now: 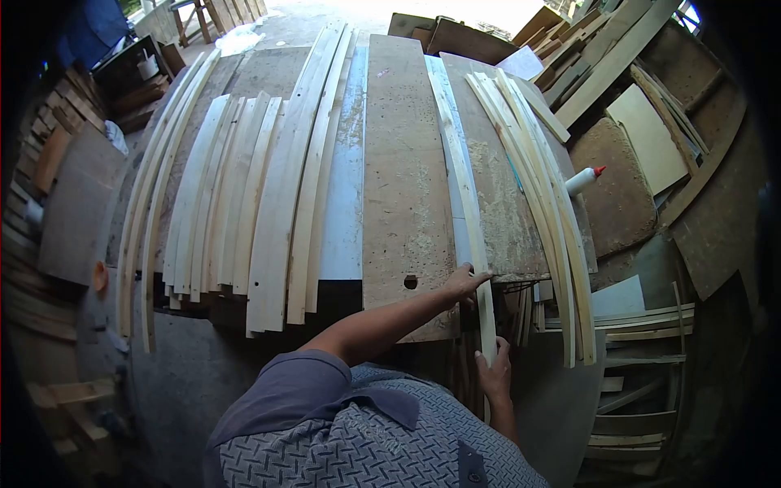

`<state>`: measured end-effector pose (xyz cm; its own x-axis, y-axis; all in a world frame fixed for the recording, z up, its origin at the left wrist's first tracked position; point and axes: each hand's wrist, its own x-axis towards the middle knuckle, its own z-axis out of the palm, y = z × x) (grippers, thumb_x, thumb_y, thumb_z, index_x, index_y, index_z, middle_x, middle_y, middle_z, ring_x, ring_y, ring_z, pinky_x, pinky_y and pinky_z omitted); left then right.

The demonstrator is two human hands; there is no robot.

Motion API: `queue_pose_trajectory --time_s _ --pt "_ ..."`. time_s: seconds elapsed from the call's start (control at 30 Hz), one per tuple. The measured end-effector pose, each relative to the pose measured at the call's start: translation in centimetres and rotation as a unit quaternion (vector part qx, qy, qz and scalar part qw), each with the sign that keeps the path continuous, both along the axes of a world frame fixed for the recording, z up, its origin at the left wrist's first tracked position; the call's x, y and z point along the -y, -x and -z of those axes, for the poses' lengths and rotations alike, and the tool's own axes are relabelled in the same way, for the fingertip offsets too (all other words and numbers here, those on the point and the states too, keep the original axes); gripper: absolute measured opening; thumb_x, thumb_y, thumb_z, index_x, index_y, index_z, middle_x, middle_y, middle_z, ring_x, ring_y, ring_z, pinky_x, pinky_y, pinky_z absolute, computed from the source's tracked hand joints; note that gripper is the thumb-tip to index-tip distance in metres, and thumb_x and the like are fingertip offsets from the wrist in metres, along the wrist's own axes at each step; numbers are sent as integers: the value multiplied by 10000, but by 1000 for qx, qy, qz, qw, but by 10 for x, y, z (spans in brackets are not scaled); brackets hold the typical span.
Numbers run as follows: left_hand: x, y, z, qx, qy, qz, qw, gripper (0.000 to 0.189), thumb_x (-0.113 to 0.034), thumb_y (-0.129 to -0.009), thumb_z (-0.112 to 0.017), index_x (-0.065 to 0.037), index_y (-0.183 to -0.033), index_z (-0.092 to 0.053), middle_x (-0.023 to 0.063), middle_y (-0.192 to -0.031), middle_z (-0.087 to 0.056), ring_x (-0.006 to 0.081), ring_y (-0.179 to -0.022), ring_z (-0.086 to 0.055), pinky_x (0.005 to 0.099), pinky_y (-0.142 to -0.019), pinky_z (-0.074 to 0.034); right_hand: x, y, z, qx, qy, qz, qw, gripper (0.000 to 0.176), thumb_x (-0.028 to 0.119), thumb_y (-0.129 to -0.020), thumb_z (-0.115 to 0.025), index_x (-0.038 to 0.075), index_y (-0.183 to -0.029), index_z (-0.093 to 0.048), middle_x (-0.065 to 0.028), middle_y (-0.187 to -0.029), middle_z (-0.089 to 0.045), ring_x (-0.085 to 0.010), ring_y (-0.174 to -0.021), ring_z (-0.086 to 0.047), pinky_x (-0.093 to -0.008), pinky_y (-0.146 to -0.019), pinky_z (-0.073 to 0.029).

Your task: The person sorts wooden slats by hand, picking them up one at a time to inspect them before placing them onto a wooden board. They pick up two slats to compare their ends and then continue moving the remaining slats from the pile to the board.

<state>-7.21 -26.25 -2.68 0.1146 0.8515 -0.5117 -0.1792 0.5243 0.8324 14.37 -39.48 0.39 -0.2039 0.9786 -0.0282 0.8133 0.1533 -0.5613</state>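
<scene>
A long, narrow wooden strip point(464, 191) lies lengthwise over the workbench, and its near end sticks out past the front edge toward my body. My left hand point(467, 283) grips this strip close to the bench edge, with the thumb across its top. Further down, my right hand point(495, 370) is closed around the near end from the right side. Beneath the strip runs a pale blue-white board point(461, 236). To its left is a brown plywood panel point(407, 175) with a small dark hole near its front edge.
Several wooden strips point(215, 195) lie in a group on the left, beside wider boards point(285, 195). More long strips point(541, 195) rest at the right, near a white glue bottle point(581, 180) with a red tip. A thin teal pencil-like stick point(514, 172) lies there. Stacked lumber point(626, 65) leans at the back right.
</scene>
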Motion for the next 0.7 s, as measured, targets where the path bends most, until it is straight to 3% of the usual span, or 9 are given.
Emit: queue_pose_trajectory --time_s 0.1,0.13,0.23,0.3,0.43,0.53,0.6,0.63,0.7 --pt "-2 -14 35 -6 -16 -33 999 522 -398 -974 -588 36 -1248 -492 161 -1054 -619 244 -883 -654 382 -664 -583 14 1 -25 -52 110 50 991 551 268 -899 -669 8 -1323 -432 -199 -1038 -651 -335 -928 -666 -448 -834 -508" --pt "-3 -15 44 -3 -17 -32 999 522 -398 -974 -588 36 -1248 -492 161 -1054 -619 244 -883 -654 382 -664 -583 11 -16 -14 -49 109 51 992 551 268 -899 -669 8 -1323 -432 -199 -1038 -651 -335 -928 -666 -448 -834 -508" --pt "-2 -16 59 66 -52 -18 996 433 -382 -991 -562 18 -1154 -523 132 -1004 -611 228 -831 -640 363 -644 -571 18 -72 19 -96 311 -3 946 523 279 -905 -687 9 -1291 -458 -155 -979 -666 -252 -850 -679 -389 -778 -540" --pt "-3 -14 61 80 -63 -11 995 411 -369 -992 -564 16 -1135 -535 129 -1002 -615 213 -796 -626 354 -647 -565 28 -76 10 -300 435 40 848 438 252 -935 -660 23 -1259 -474 -116 -884 -663 -197 -762 -674 -344 -715 -562" --pt "-2 2 44 113 -47 0 992 425 -366 -998 -549 22 -1169 -534 129 -1012 -620 208 -829 -635 350 -658 -564 33 -55 -11 -382 448 64 806 325 212 -949 -640 44 -1186 -492 -88 -794 -633 -166 -677 -648 -328 -630 -569" --pt "-15 10 46 42 -50 9 998 492 -347 -966 -581 45 -1256 -513 167 -1018 -640 267 -909 -653 388 -755 -562 32 -57 -2 -360 459 53 811 257 188 -957 -625 59 -1136 -494 -67 -758 -606 -149 -606 -615 -316 -561 -541" --pt "-27 15 50 -233 -161 -81 956 580 -315 -917 -612 51 -1345 -472 237 -1160 -609 338 -1084 -617 428 -915 -513 33 -54 3 -316 431 65 843 234 183 -957 -624 65 -1110 -493 -52 -723 -583 -137 -554 -580 -304 -510 -509" --pt "-30 20 42 -232 -160 -81 956 580 -315 -917 -612 51 -1345 -472 237 -1160 -609 338 -1084 -617 428 -915 -513 34 -52 2 -315 432 65 843 234 183 -957 -624 65 -1110 -493 -52 -723 -583 -137 -554 -580 -304 -510 -509" --pt "-40 29 20 -340 -207 -98 912 711 -317 -875 -643 38 -1433 -382 268 -1391 -455 381 -1294 -466 486 -1067 -388 35 -47 -2 -286 405 63 866 218 176 -958 -620 61 -1100 -501 -42 -707 -572 -126 -547 -564 -293 -504 -488"
